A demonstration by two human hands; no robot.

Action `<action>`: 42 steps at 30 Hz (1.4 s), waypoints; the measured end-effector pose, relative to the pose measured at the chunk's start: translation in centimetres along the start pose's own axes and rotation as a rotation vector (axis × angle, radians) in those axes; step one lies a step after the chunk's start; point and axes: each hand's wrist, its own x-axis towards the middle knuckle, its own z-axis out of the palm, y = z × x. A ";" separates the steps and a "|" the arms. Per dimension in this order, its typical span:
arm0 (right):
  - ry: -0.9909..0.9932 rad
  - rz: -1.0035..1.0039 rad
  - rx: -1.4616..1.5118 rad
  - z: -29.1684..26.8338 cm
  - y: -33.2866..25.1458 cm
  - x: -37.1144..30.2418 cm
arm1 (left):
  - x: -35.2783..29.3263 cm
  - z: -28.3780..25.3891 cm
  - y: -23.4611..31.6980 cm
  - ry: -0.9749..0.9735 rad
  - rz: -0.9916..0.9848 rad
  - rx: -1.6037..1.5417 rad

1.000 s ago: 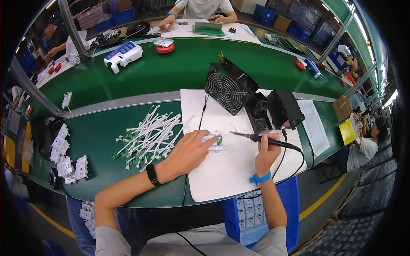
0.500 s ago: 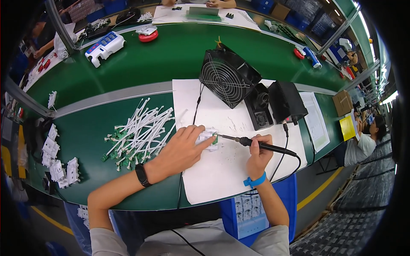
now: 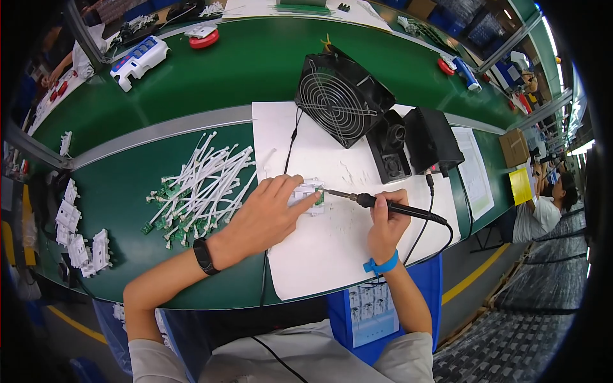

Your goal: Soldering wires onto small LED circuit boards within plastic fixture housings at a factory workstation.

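In my right hand is a black soldering iron, held like a pen. Its metal tip reaches left to a small green circuit board. That board sits on a white plastic housing, which lies on a white sheet. My left hand steadies the housing from the left, one finger stretched to the board and the others along the housing's far side; its thumb is hidden. Left of this hand lies a heap of white cables with small green boards at their ends.
A black fan stands behind the housing, beside a black iron stand and a black power unit. More white housings lie at the left edge. A blue bin is below the table's front edge. A person sits far right.
The whole view has shifted slightly, so the table appears higher in the picture. Both hands keep their places at the housing, and the iron's tip stays by the board.
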 end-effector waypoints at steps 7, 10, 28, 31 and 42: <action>-0.046 -0.077 -0.002 0.3 -0.1 -0.2 | -0.1 0.1 0.1 0.030 -0.008 0.001; -0.042 -0.100 0.003 0.2 0.1 -0.1 | -0.2 0.2 0.3 0.042 -0.012 0.003; 0.061 -0.103 0.059 -0.9 -0.1 -1.5 | 0.2 -0.2 0.5 -0.029 -0.030 -0.033; 0.048 -0.079 0.080 -0.8 0.1 -1.4 | 0.3 -0.4 0.5 -0.040 -0.038 -0.059; -0.018 -0.075 0.089 -0.9 0.6 -1.5 | 0.6 -0.5 0.8 -0.047 -0.043 -0.051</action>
